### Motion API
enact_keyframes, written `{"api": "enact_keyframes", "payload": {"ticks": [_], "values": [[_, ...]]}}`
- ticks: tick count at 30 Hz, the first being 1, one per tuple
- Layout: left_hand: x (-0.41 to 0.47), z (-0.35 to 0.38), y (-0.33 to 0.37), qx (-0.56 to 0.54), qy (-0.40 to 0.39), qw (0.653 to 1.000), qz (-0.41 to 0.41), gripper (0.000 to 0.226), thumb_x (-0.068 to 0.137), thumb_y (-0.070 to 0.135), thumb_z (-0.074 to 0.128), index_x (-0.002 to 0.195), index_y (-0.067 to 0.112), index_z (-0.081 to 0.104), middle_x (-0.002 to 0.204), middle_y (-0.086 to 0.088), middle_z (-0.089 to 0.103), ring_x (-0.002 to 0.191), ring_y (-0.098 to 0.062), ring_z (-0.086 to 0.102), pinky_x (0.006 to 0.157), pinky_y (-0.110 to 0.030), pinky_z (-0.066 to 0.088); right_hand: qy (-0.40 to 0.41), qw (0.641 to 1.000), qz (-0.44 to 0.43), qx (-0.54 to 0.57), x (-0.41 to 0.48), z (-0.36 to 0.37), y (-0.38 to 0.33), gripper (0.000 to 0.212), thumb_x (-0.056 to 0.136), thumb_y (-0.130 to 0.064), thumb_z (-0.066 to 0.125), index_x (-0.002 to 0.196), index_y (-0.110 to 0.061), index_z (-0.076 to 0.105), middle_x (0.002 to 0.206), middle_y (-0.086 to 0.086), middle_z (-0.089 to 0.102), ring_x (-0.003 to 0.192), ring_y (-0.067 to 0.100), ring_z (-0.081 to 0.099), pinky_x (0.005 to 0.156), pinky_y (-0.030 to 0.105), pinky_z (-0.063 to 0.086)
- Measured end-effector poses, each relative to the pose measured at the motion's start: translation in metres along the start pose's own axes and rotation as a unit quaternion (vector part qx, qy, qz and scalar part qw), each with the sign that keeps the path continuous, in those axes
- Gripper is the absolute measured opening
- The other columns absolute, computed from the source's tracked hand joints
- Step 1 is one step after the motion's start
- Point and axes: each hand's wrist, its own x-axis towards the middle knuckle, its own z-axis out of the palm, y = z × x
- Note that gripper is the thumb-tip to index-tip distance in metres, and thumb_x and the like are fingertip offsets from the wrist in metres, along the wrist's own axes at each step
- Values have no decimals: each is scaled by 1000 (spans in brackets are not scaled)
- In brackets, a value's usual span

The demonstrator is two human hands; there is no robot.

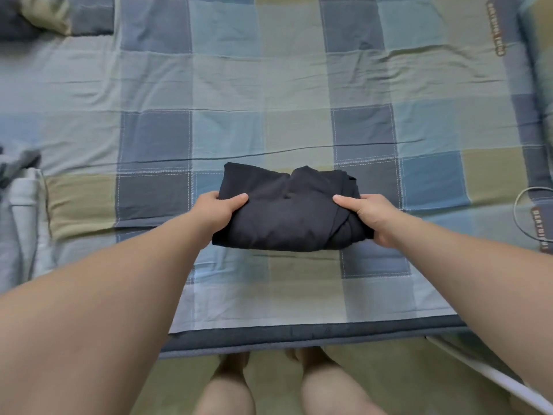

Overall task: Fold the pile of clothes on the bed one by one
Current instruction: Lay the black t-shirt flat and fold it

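Observation:
A dark navy garment (287, 211), folded into a compact bundle, is at the middle of the bed near its front edge. My left hand (220, 209) grips the bundle's left side, thumb on top and fingers underneath. My right hand (369, 215) grips the right side the same way, where the cloth bunches into folds. The front edge of the bundle appears lifted slightly off the sheet. The bed (299, 91) is covered with a blue, grey and tan checked sheet.
More clothes, grey and light blue (21, 187), lie at the bed's left edge. A pillow (45, 16) sits at the far left corner. A thin ring-shaped cord (520, 217) lies at the right edge. The bed's front edge (299, 333) is just before my legs.

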Motion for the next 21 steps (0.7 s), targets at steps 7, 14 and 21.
{"api": "enact_keyframes", "payload": {"ticks": [7,14,21], "values": [[-77,-66,18,-90,43,995,6,37,86,42,79,115,23,66,108,1,73,93,-23,72,86,-41,59,-37,994,-50,-88,-74,33,-81,57,80,-34,84,126,-7,64,110,7,74,98,26,72,90,42,59],[-159,-161,6,-253,164,952,54,40,92,42,71,125,20,65,108,2,72,90,-20,70,65,-28,55,-102,962,-170,-187,-150,130,-170,32,80,-38,83,102,-20,69,95,1,74,81,21,71,67,34,58],[-222,-286,-37,-299,355,878,113,25,92,46,68,107,27,63,98,17,65,93,-10,63,87,-27,48,-167,895,-301,-283,-222,289,-237,39,79,-41,83,110,-21,70,96,-3,73,78,16,68,45,18,46]]}}
